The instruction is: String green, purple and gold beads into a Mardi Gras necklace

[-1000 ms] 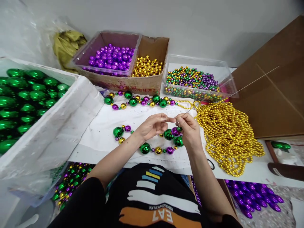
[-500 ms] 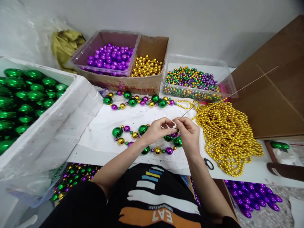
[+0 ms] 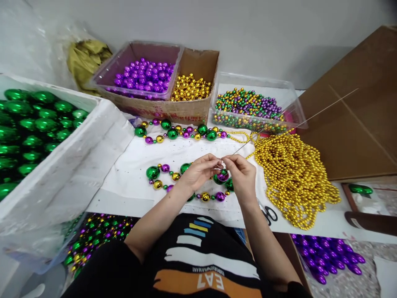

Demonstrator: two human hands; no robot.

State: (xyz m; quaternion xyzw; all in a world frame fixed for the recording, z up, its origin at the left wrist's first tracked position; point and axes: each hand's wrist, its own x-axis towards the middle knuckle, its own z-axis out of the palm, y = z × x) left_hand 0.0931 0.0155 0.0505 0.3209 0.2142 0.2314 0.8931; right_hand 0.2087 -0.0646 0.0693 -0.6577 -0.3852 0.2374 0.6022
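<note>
My left hand (image 3: pixel 198 173) and my right hand (image 3: pixel 243 176) meet above the white cloth (image 3: pixel 124 176), fingertips almost touching. A long thin wire (image 3: pixel 322 109) runs from my right hand's pinched thumb and forefinger up to the right. Closed too are the fingers of my left hand, at the near end of the wire; what they grip is too small to make out. Just under my fingertips is a strand of green, purple and gold beads (image 3: pixel 157 184), partly hidden by my left hand. A second beaded strand (image 3: pixel 173 133) lies behind it, joined to small gold beads.
A heap of gold bead strings (image 3: pixel 297 178) and scissors (image 3: pixel 269 214) lie to the right. At the back stand a cardboard box (image 3: pixel 198 108) and a clear bin (image 3: pixel 260 78) of mixed beads. A white foam box (image 3: pixel 102 120) holds green beads; a brown carton (image 3: pixel 356 136) stands right.
Both hands have shifted slightly left, the wire moving with them. More of the scissors shows beside my right forearm. A purple bead below my fingertips is more visible.
</note>
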